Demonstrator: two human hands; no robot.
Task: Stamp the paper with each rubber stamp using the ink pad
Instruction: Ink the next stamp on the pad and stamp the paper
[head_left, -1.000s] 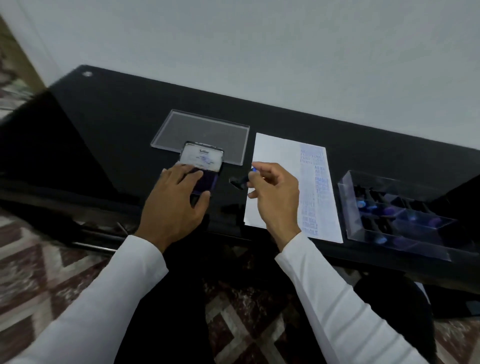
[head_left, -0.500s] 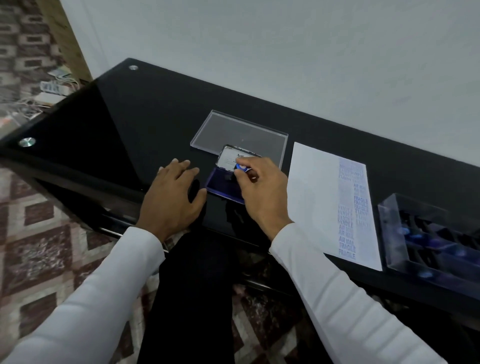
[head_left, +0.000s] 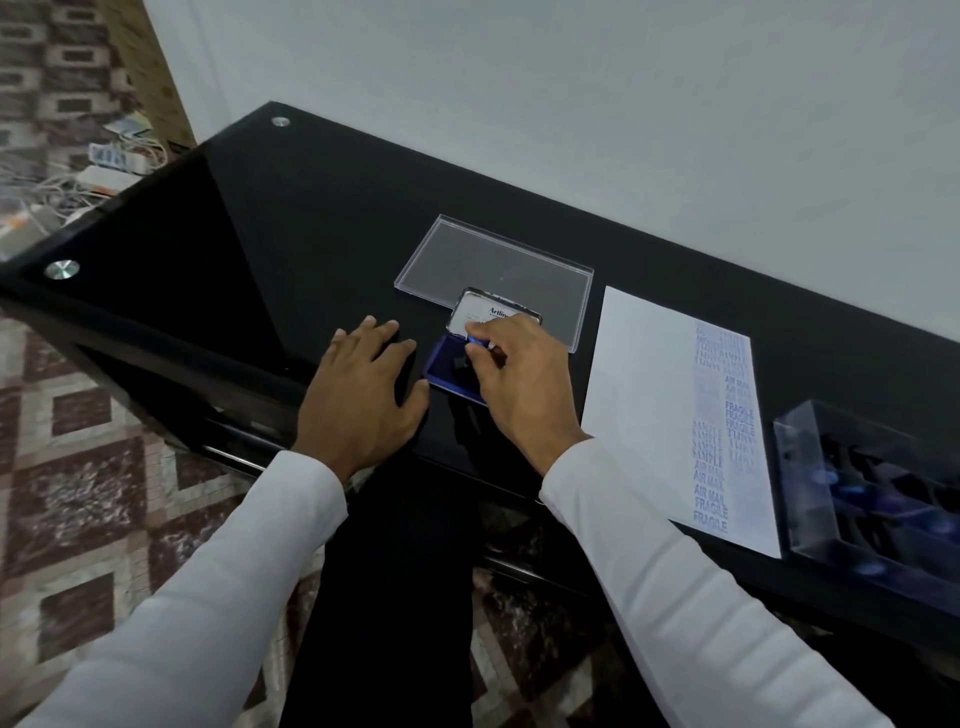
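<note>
- Right hand (head_left: 519, 384) has moved off the white stamped paper sheet (head_left: 644, 395), pinching small blue-handled rubber stamp (head_left: 475, 349) onto open blue ink pad (head_left: 441, 364): re-inking.
- Left hand (head_left: 363, 395) now flat on black glass table (head_left: 260, 234), left of pad.

Right hand (head_left: 519, 379) pinching rubber stamp (head_left: 474, 343) onto open ink pad (head_left: 444, 364); left hand (head_left: 363, 395) flat on table (head_left: 234, 234); stamped paper (head_left: 649, 405) alongside.

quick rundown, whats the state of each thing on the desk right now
ink pad: lid open
rubber stamp: pinched by right hand, over the pad
left hand: flat on desk, empty
paper: flat, stamped down right side
clear lid: lying flat, off its box
stamp box: uncovered
</note>
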